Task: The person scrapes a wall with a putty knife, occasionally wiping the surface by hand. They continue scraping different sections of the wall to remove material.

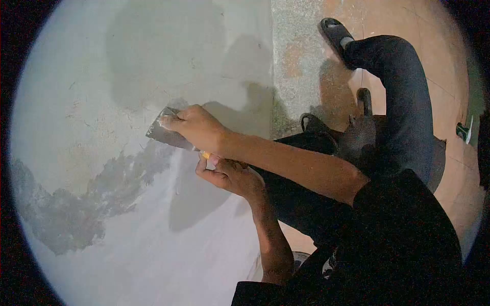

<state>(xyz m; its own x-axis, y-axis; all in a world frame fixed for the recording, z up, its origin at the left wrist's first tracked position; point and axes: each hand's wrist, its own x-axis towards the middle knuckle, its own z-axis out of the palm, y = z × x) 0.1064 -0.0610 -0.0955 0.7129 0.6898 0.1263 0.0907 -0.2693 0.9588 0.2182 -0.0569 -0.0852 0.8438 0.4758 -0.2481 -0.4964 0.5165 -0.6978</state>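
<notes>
A putty knife with a wide grey blade (172, 136) is held in front of the wall, its far edge smeared with pale filler. My right hand (196, 125), reaching in from above, is closed at the blade with its thumb laid along it. Below it, my left hand (232, 176) curls its fingers round the yellow handle (206, 155), most of which is hidden. Behind both hands the wall (214, 270) shows a smooth white coat at the bottom. A rough, darker grey patch (76, 219) borders that coat, and bare greyish surface (117, 61) lies above.
Tiled floor (377, 18) runs along the right, with a speckled, stained strip (296, 46) beside the wall. My bent legs in dark trousers (408, 92) and a dark sandal (334, 33) rest there. A small green-and-white object (464, 131) lies at the far right.
</notes>
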